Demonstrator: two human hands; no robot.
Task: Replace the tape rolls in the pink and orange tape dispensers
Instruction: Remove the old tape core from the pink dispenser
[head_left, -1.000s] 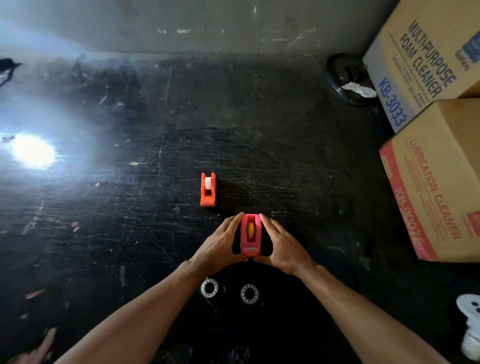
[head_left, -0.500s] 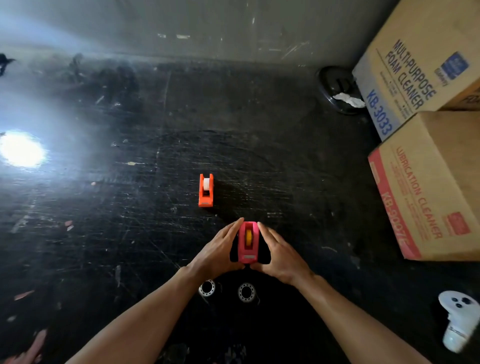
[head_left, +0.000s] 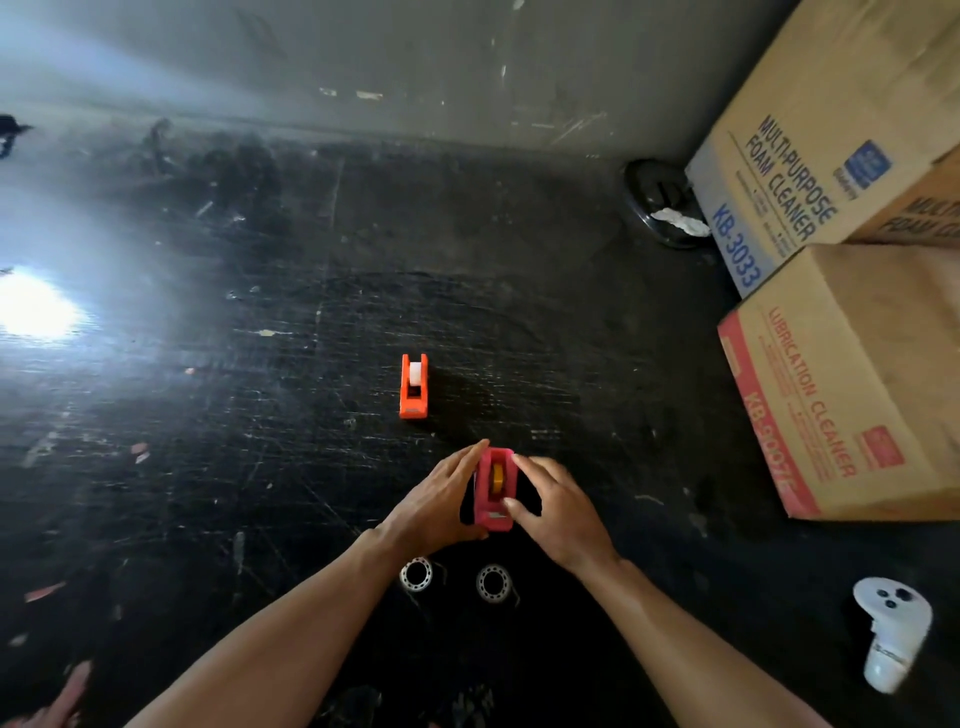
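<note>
The pink tape dispenser (head_left: 495, 488) stands on the black scratched floor with a yellow roll inside it. My left hand (head_left: 436, 501) holds its left side, fingers straight along it. My right hand (head_left: 558, 512) holds the right side, thumb at the near end by the cutter. The orange dispenser (head_left: 414, 387) with a white roll stands alone a little farther and to the left. Two clear tape rolls lie flat just behind my wrists, the left roll (head_left: 416, 574) and the right roll (head_left: 493, 584).
Two cardboard boxes stand at the right, the foam cleaner box (head_left: 810, 145) and the lubrication cleaner box (head_left: 852, 379). A black round dish (head_left: 660, 205) with white paper sits by the wall. A white controller (head_left: 891, 631) lies at lower right. Glare marks the left floor.
My right thumb has shifted onto the near end of the pink dispenser, and the dispenser looks slightly tilted between my hands. The view has drifted, so the controller shows more.
</note>
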